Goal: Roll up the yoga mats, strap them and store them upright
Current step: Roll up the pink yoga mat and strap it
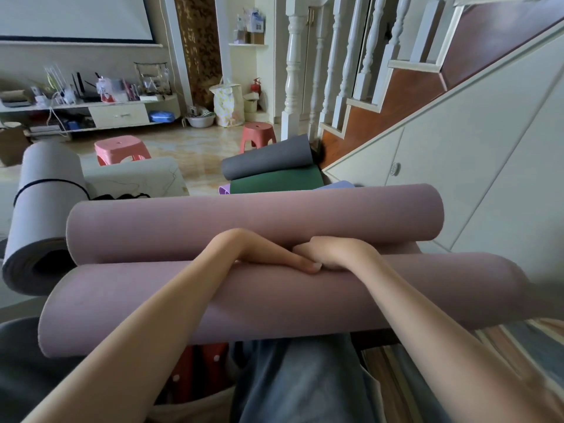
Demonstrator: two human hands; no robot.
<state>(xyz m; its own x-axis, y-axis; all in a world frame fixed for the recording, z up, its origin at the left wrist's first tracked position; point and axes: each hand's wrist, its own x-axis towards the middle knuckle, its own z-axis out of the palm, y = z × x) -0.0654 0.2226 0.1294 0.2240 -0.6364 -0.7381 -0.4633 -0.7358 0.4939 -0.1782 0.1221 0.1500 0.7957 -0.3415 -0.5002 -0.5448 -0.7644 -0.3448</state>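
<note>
I see two mauve rolls lying crosswise over the lap, the near mauve roll [274, 303] in front and the far mauve roll [244, 221] touching it just behind. Both hands meet in the groove between them. The left hand [274, 254] lies with fairly straight fingers pointing along the near mauve roll's top edge. The right hand [329, 254] is curled at the knuckles against that same spot; I cannot tell what it pinches, if anything. To the left of the far mauve roll lies a grey rolled mat [45, 209] with a dark strap [48, 184] round it. Beyond the far mauve roll lie a loose dark grey mat [268, 160] and a green mat [274, 181], beside the staircase [396, 96]. Two pink stools [122, 149] stand on the floor beyond.
</note>
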